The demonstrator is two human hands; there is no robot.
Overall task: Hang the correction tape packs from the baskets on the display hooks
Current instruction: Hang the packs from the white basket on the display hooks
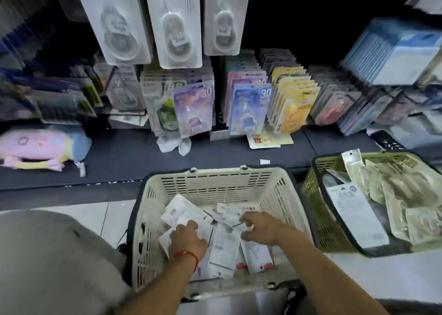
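Packs point(223, 247): loose heap in white basket point(275, 178), lower centre | left hand point(187, 239): fingers curled round several packs | right hand point(259, 228): fingertips pinching one pack's edge | handling: likely light, stiff, slick; best taken near the hang-hole end | hung packs point(173, 23): top centre.

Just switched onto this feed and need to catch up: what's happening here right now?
A person is crouched over a cream plastic shopping basket, both hands inside it. The left hand grips a bunch of white correction tape packs; the right hand picks at loose packs beside it. An olive green basket of more packs sits to the right. Three clear packs already hang on hooks above the shelf.
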